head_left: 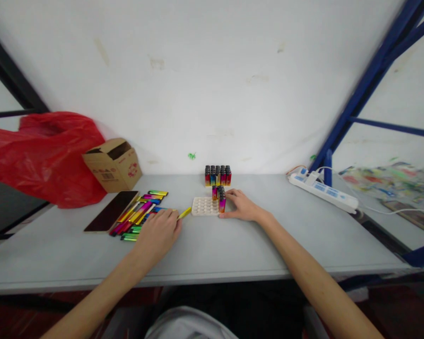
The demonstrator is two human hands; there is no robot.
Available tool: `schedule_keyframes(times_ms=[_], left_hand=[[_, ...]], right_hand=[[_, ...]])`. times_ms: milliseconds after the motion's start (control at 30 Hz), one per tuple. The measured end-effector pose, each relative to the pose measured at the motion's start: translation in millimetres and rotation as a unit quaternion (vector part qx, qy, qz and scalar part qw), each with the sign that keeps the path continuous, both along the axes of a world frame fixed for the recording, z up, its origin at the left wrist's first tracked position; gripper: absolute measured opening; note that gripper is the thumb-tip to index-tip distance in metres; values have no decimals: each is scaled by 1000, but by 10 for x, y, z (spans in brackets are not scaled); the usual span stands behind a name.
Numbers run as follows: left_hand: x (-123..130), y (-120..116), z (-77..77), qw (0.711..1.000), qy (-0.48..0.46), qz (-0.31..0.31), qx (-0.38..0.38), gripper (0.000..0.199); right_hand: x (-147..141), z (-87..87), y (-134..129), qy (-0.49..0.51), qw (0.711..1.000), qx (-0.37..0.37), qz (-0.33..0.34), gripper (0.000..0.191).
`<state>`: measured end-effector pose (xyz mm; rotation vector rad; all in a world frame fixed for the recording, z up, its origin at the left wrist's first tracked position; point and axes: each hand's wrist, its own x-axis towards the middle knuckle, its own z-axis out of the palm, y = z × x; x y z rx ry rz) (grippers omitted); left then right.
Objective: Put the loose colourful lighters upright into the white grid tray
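The left hand [159, 230] is nearly closed, and a thin yellow piece [185, 213] sticks out from its fingertips, so it holds that. The right hand [242, 206] has its thumb and fingers a bit apart, curved around the right side of a few standing lighters [222, 201]. I cannot tell if it squeezes them. These lighters stand at the right end of a pale tray [201, 207] with round holes, which sits between the two hands. Beside the left hand is a messy pile of shiny pieces [137, 214] in many colors. A dark flat board [109, 212] lies next to the pile. Farther back, more lighters [218, 176] with black tops stand in tidy rows near the wall [219, 94]. A cardboard box [123, 167] and a red bag [67, 160] are on the left. A white power strip [323, 191] is on the right.
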<state>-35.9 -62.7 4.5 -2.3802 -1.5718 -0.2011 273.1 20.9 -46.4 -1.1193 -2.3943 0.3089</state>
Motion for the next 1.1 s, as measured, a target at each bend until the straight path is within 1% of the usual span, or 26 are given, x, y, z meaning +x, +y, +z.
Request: schedule_keyframes(times_ms=[67,133,200,267,300,333,400,433,500,533,567,600,633,667,700,733,800,867,900,967,1000,1033,1100], left_hand=[[-55,65,112,997,-69,8,-18,34],[-102,142,260,987,-159,-1,-37,37],[-118,235,416,969,-243,-19,-41,38],[-87,353,540,941,-332,-43,-47,38],[-54,423,578,919,-385,-60,-62,39],[-8,498,597,889,-444,-79,-84,39],[109,655,571,819,-545,-108,-142,38],[174,727,532,784,-585,-120,-169,37],[301,837,420,696,-661,-151,-237,39],[356,867,359,653,-689,-159,-269,38],[401,879,301,618,-707,-165,-301,38],[436,874,250,590,-717,-169,-331,38],[461,856,208,573,-717,-170,-358,38],[477,828,174,567,-712,-170,-379,37],[487,797,146,569,-703,-167,-393,37],[493,766,123,578,-694,-161,-399,38],[505,720,81,611,-673,-135,-395,42],[521,704,37,658,-646,-110,-371,49],[530,705,15,687,-629,-104,-348,51],[547,718,-21,748,-591,-103,-284,52],[551,727,-35,774,-573,-103,-251,51],[552,735,-45,794,-556,-102,-224,49],[542,753,-59,820,-532,-97,-189,46]], right_hand=[[5,-9,10,1,1000,1,4,83],[8,-15,14,3,1000,2,8,82],[7,-13,10,5,1000,-1,6,82],[2,-3,-2,3,1000,-7,0,82],[-2,4,-10,1,1000,-9,-3,82],[-5,11,-17,-1,1000,-11,-6,82],[-10,21,-28,-5,1000,-12,-9,82],[-11,23,-31,-6,1000,-11,-10,81],[-9,20,-31,-7,1000,-11,-10,81],[-6,16,-29,-5,1000,-10,-9,82],[-3,10,-26,-3,1000,-11,-8,82],[0,5,-23,-2,1000,-11,-7,82],[3,-1,-21,0,1000,-11,-6,83],[6,-6,-19,1,1000,-12,-6,83],[8,-10,-19,1,1000,-13,-8,84],[9,-12,-19,0,1000,-15,-11,84],[10,-13,-20,-3,1000,-17,-16,85],[10,-8,-22,-6,1000,-16,-16,85],[10,-3,-23,-7,1000,-15,-14,84],[8,8,-25,-8,1000,-14,-9,83],[7,14,-27,-9,1000,-15,-7,82],[6,20,-29,-10,1000,-16,-7,81],[2,32,-34,-12,1000,-17,-7,80]])
